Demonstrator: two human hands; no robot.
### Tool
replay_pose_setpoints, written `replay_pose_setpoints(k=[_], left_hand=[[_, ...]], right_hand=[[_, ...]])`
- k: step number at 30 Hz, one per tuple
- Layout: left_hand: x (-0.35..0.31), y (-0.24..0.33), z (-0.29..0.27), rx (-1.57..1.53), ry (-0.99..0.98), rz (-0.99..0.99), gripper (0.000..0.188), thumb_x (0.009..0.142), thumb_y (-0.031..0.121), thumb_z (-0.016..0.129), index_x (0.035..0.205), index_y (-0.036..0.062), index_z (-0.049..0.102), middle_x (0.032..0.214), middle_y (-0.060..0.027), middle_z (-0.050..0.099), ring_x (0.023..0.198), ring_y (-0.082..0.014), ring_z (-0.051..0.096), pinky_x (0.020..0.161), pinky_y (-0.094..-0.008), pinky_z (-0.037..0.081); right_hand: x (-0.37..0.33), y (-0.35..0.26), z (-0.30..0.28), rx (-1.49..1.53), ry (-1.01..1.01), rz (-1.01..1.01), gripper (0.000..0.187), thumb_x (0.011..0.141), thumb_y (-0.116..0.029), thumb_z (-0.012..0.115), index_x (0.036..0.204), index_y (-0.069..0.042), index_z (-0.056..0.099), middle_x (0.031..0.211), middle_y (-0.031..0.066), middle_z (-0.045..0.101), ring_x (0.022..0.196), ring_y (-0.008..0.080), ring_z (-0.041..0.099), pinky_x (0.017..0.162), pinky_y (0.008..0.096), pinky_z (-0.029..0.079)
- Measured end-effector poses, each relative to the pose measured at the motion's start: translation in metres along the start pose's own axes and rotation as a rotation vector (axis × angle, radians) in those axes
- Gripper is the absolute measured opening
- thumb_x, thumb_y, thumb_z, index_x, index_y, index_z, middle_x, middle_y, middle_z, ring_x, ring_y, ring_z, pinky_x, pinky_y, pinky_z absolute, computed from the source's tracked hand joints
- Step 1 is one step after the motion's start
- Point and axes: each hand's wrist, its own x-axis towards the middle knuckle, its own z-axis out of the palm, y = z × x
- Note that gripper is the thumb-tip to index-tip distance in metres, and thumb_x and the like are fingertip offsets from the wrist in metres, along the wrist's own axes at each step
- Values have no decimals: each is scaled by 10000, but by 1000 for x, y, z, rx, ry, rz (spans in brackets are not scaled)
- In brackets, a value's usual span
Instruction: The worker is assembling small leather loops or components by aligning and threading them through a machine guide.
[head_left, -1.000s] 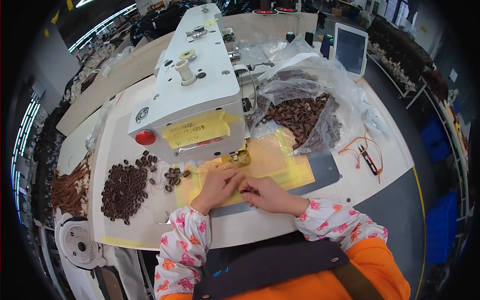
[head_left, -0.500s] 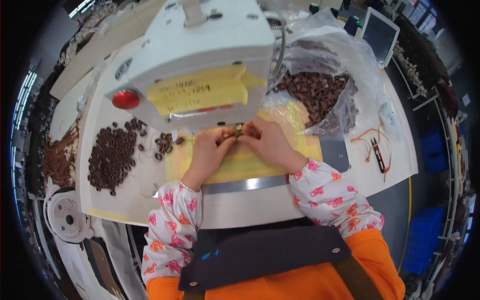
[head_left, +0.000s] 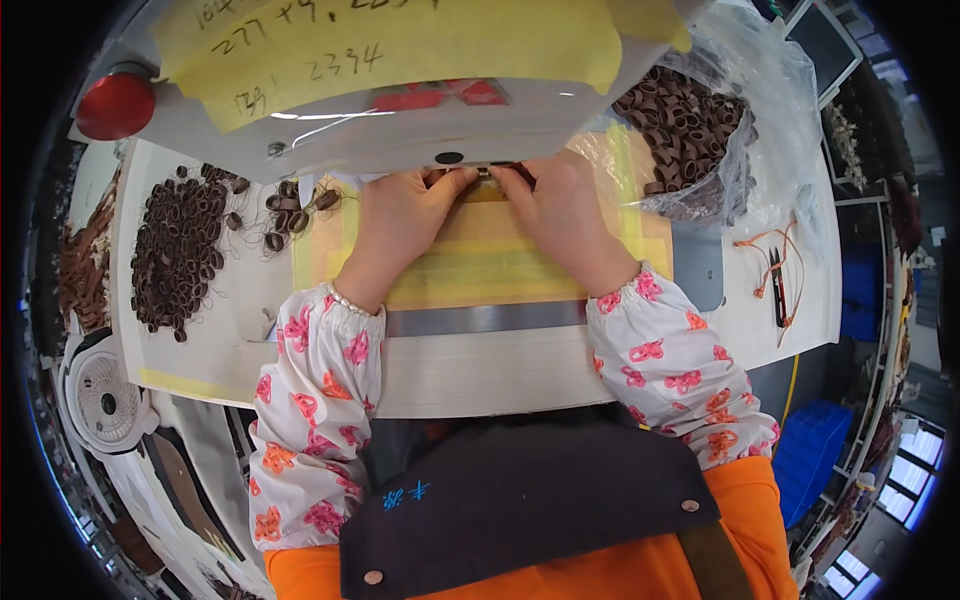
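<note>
Both hands meet right beneath the white head of what looks like a sewing machine point(head_left: 560, 110). My left hand point(head_left: 400, 225) comes in from the left, its thumb and finger pinched together at the tip. Opposite it, my right hand point(head_left: 565, 215) is pinched the same way, the two sets of fingertips almost touching. Between them sits a tiny dark piece, partly hidden by the fingers and the machine's lower edge; its kind is too small to tell. Under my wrists lies a plate covered with yellow tape point(head_left: 480, 265), with a bare metal strip point(head_left: 490, 319) along its near edge.
Left of the machine lies a pile of small brown loops point(head_left: 180, 245), with a few thread-trailing loops point(head_left: 285, 218) nearer my left hand. A clear plastic bag point(head_left: 770, 130) of wider brown loops point(head_left: 690, 130) stands at the right. Beyond my right sleeve are thread snips point(head_left: 777, 285) on an orange cord.
The machine head now looms larger and closer in view. My thumbs have straightened toward each other, and both hands now pinch from opposite sides at the machine's lower edge.
</note>
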Motion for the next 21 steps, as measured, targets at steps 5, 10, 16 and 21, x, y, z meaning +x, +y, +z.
replay_pose_setpoints(k=[5, 10, 16, 21], left_hand=[[2, -2, 0, 11, -11, 20, 348, 771, 341, 657, 716, -2, 634, 491, 13, 475, 481, -51, 385, 446, -238, 328], [5, -3, 1, 45, -17, 90, 229, 778, 287, 610, 775, 64, 664, 551, -68, 577, 465, -178, 519, 475, -293, 400], [9, -13, 5, 55, 0, 146, 221, 784, 283, 604, 781, 69, 661, 551, -59, 573, 475, -182, 522, 485, -293, 403], [9, -8, 3, 70, -52, 75, 240, 783, 263, 648, 816, 26, 646, 565, 18, 548, 515, -42, 432, 486, -223, 347]], right_hand=[[0, 1, 2, -22, 0, -9, 80, 731, 1, 577, 765, -5, 506, 717, 157, 549, 674, 344, 547, 568, 403, 445], [0, 1, 0, -34, 2, -4, 76, 737, -2, 575, 768, -8, 506, 717, 166, 549, 678, 352, 548, 567, 409, 446], [1, 1, -1, -125, -54, 8, 84, 745, -27, 581, 773, -6, 505, 724, 171, 554, 678, 353, 553, 573, 413, 445], [2, 2, -2, -169, -67, 11, 105, 747, -52, 591, 777, 0, 504, 719, 167, 559, 683, 344, 562, 581, 407, 451]])
